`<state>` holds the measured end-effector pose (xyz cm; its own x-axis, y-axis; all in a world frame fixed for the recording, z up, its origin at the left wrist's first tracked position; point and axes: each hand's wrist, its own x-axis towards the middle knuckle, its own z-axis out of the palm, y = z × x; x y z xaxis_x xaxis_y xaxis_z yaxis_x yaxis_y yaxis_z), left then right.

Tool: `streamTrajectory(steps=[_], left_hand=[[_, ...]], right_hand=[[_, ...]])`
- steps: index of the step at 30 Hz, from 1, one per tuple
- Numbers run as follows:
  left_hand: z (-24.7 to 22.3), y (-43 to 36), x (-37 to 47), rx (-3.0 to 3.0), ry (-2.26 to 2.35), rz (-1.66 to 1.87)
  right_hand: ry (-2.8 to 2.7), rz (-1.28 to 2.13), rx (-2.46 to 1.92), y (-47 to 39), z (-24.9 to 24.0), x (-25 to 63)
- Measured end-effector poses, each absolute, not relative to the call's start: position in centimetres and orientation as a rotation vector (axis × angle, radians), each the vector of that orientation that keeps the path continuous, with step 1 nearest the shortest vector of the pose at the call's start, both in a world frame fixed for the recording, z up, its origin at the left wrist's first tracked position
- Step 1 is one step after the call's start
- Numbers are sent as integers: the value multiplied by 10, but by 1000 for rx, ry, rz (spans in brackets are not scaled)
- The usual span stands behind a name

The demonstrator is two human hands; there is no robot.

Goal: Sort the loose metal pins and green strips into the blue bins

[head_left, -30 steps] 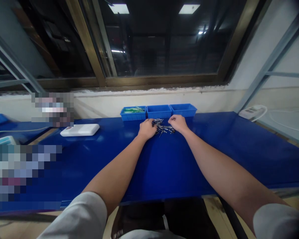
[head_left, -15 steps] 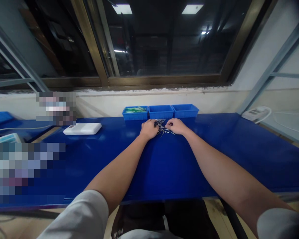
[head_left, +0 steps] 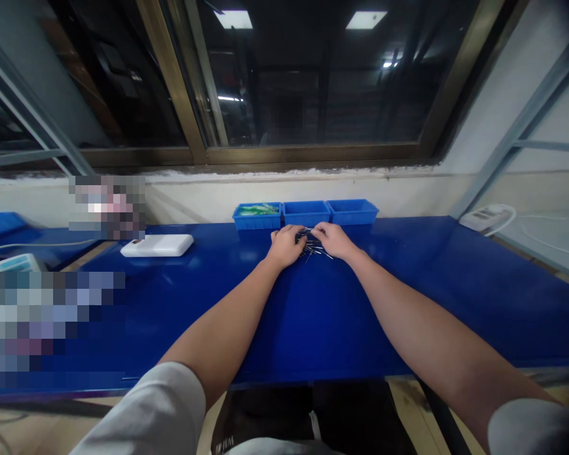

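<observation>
A loose pile of thin, pen-like rods [head_left: 315, 249], dark and silver, lies on the blue table [head_left: 334, 316] just in front of the bins. My left hand [head_left: 286, 246] is at the left side of the pile, its fingers curled around several of the rods. From the right, my right hand [head_left: 332, 239] reaches over the pile's far part. Its thumb and fingers are pinched together at the end of a rod, close to my left fingertips. The fingers hide part of the pile.
Three blue bins stand in a row behind my hands: the left bin [head_left: 257, 221] holds green and clear items, beside a middle bin [head_left: 306, 212] and a right bin [head_left: 353, 212]. A white box-like device [head_left: 157, 245] lies left; a power strip [head_left: 486, 217] with a cable lies far right.
My right hand has moved slightly left and away from me, over the pile's far part and nearer my left hand. My left hand has barely shifted.
</observation>
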<state>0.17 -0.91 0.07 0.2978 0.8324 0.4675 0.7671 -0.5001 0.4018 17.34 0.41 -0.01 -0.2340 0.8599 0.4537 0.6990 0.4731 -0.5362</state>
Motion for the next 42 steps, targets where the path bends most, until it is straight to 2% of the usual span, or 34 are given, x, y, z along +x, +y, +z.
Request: streamTrajectory(steps=[10, 17, 26, 39, 42], left_hand=[[3, -11, 1, 2478, 1355, 1054], [3, -11, 2, 2485, 1362, 1082], [8, -13, 1, 2355, 1451, 1141], [5, -11, 1, 2340, 1492, 1026], [5, -11, 1, 2354, 1475, 1049]], right_hand=[[-1952, 409, -1173, -4, 7, 163], [-1809, 671, -1120, -8, 7, 161], [-1619, 704, -1004, 1, 4, 168], [-1374, 1059, -903, 0, 9, 175], [-1303, 1053, -878, 3, 8, 178]])
